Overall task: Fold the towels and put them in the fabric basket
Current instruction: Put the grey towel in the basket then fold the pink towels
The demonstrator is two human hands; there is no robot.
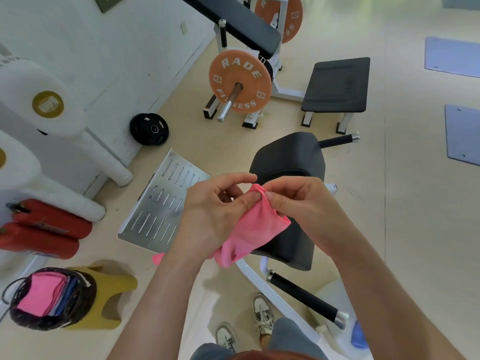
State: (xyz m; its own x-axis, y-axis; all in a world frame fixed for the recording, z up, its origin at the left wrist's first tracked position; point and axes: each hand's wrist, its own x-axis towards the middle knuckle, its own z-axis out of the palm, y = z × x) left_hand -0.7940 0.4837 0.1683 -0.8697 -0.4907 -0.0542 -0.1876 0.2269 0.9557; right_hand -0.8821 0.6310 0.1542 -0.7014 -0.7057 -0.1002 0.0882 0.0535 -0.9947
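Hands: I saw the left hand point(213, 211) and right hand point(298, 203) both pinching the pink towel point(257, 229) at its top.
Towel: held in mid-air, slanting down-left.
Basket: the fabric basket point(87, 301) sat lower left, nearer the left hand.

The towel point(255, 227) was plain bright pink. The basket point(80, 305) was dark brown, almost black, with a woven texture, and the folded towels point(41, 294) in it were pink and blue. The stool point(117, 294) beside it was mustard yellow. The weight plate point(240, 74) was orange with white lettering, and a smaller plate point(149, 129) was black. The bench point(337, 84) was black on white legs. The fire extinguishers point(54, 219) were red, the slotted metal sheet point(161, 203) silver-grey, the floor point(415, 229) pale beige and the mats point(452, 57) grey-blue.
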